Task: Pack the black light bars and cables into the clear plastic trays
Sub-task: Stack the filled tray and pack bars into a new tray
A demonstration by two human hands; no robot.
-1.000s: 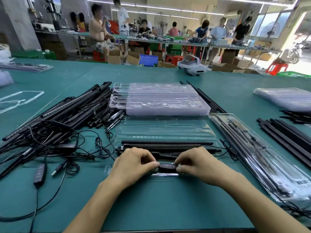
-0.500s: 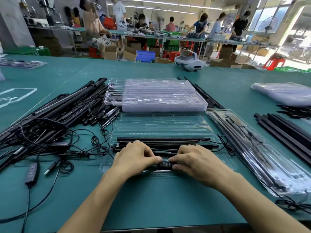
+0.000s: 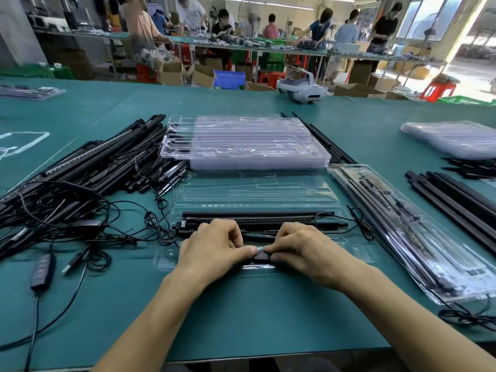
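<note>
Fingers: the thumb and forefinger tips (image 3: 248, 250) of our left hand (image 3: 214, 248) and of our right hand (image 3: 303, 251) meet from either side and pinch a small black plastic inline control box (image 3: 261, 256). The other fingers are curled in behind. The box sits at the near edge of the open clear moulded plastic tray (image 3: 255, 191), directly in front of us on the green table mat (image 3: 241, 318). We judge that we are seating it in its pocket.

Just beyond the knuckles, long black light bars (image 3: 257, 214) lie side by side across the tray, running left to right. A thin black cable (image 3: 359, 224) loops off their right end, partly outside the tray.

Handling, as we judge it:
- **Box:** light, hard and smooth. We pinch it by the short ends and press it flat.
- **Bars:** stiff and slender. We take them by both ends so they do not swing.
- **Cable:** limp, springy and apt to snag. We coil it before tucking it in.
- **Tray:** thin and likely to flex and slide. We steady it at the rim.

Further out:
- **Far:** a stack of empty clear trays (image 3: 247, 146).
- **Left:** a tangled heap of loose black bars and cables (image 3: 80, 183).
- **Right:** a filled clear tray (image 3: 402, 232), with more loose black bars (image 3: 456, 200) beyond it.
</note>
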